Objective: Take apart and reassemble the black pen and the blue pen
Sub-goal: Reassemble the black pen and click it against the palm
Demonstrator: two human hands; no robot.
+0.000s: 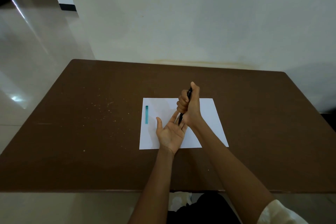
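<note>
Here right hand fists black pen; blue pen, seemingly, left on paper.

The black pen in my right hand looks like smooth plastic with a slight sheen along its barrel. The blue pen lying on the sheet looks like translucent teal plastic. The sheet of paper is plain white and matt. The table has a dull brown top, matt, with pale specks and scuffs scattered over it. The wall behind is flat, matt paint with a faint yellowish stain low down. The floor to my left is glossy tile that throws back the light. My right sleeve is pale soft cloth
</note>
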